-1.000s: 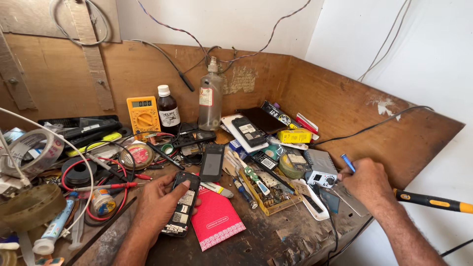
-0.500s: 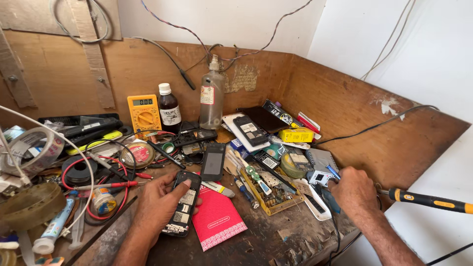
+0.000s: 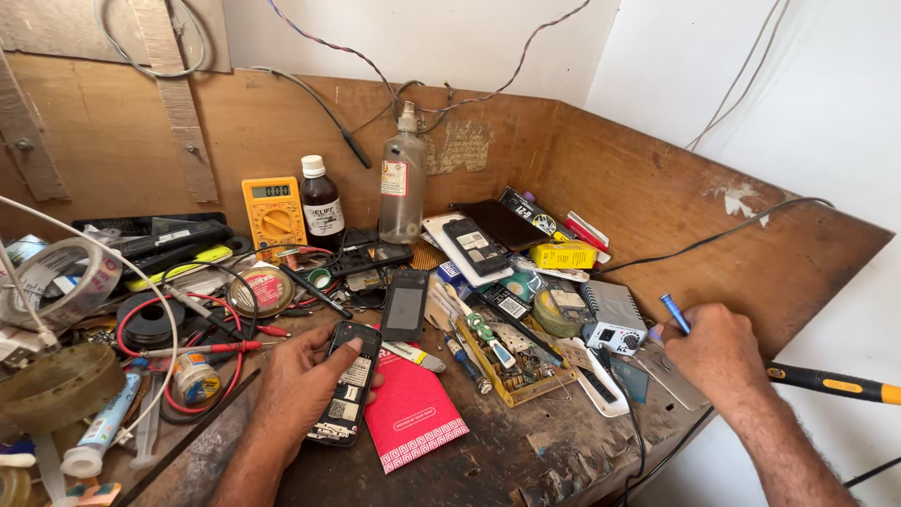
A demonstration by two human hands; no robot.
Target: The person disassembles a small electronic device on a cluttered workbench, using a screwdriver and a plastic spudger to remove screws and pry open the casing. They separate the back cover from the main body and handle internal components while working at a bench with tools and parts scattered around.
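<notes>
On the cluttered wooden counter [image 3: 526,451], free room is scarce: bare patch only near the front edge, wooden walls close off back and right side. Left hand [image 3: 298,387] grip holds an opened black phone [image 3: 345,383], thumb across its upper part, phone flat on counter just left of a red booklet [image 3: 409,411]. Right hand [image 3: 713,352] sits at the right edge, grip closed around a blue-handled screwdriver [image 3: 674,313], well apart from phone.
</notes>
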